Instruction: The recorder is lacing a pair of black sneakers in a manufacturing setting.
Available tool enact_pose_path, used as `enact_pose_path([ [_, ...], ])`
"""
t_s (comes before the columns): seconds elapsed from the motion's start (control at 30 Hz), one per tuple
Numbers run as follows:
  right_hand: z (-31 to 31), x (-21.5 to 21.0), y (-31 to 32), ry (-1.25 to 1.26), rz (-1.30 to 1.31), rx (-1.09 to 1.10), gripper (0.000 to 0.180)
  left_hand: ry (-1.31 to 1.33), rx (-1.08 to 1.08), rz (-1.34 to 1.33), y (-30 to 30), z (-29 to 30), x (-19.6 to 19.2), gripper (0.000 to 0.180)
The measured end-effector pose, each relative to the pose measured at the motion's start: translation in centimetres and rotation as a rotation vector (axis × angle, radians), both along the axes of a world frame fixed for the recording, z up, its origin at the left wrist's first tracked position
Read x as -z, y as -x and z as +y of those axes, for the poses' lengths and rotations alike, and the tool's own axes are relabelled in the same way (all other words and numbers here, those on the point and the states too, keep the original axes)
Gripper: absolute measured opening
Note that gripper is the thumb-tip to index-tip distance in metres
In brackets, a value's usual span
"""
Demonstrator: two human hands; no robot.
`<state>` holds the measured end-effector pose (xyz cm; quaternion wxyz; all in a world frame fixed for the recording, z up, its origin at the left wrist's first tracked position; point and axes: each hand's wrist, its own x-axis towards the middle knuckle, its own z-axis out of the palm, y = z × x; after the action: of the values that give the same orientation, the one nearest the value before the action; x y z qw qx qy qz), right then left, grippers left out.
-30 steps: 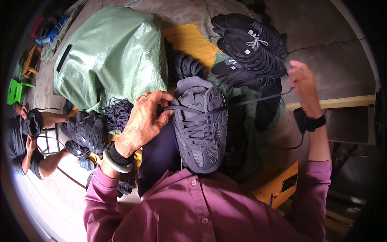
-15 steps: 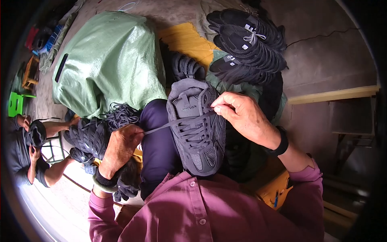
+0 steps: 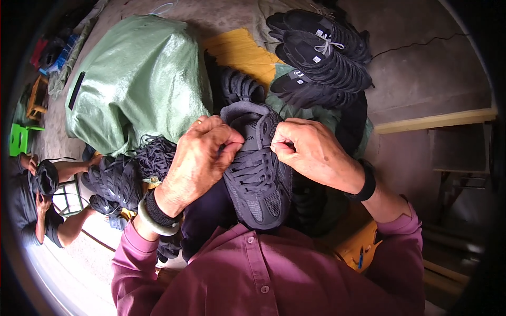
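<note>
A dark grey sneaker (image 3: 263, 203) rests on my lap, its toe toward me and its opening facing away. Flat dark shoelaces (image 3: 253, 167) cross over its tongue. At the upper left eyelets, my left hand (image 3: 203, 158) is closed in a pinch on the lace; its fingers cover most of the lace end. My right hand (image 3: 321, 155) pinches the lace against the upper right eyelets. The hands are close together, with the tongue partly showing between them.
A bundle of loose laces (image 3: 155, 155) and a pile of dark shoes (image 3: 116, 181) lie to the left. Beyond stands a green woven sack (image 3: 142, 79). Stacked black shoes (image 3: 321, 58) sit at the far right. A co-worker (image 3: 37, 205) holds a dark shoe at the left.
My left hand has moved right and away from me, from the outstretched lace to the shoe's upper left eyelets. The lace no longer stretches across to the left. My right hand has barely shifted.
</note>
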<state>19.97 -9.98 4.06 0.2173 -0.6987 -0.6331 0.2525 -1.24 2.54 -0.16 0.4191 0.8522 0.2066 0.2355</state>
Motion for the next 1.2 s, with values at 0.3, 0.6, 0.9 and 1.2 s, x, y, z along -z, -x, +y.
enact_pose_path([
  [0.3, 0.3, -0.4, 0.7, -0.171, -0.203, -0.129, 0.011, -0.245, 0.017, 0.017, -2.8, -0.8, 0.3, 0.017],
  [0.6, 0.8, -0.4, -0.7, 0.275, 0.142, 0.11, 0.019, -0.025, -0.009, -0.06, -3.0, -1.9, 1.0, 0.016],
  [0.9, 0.7, 2.2, -1.9, 0.05, 0.184, 0.081, 0.047, 0.094, 0.08, -0.039, -2.5, -1.1, 1.2, 0.018],
  [1.2, 1.6, 2.0, -2.2, -0.103, 0.194, -0.281, 0.028, -0.346, -0.042, -0.01, -1.1, -0.5, -0.2, 0.016],
])
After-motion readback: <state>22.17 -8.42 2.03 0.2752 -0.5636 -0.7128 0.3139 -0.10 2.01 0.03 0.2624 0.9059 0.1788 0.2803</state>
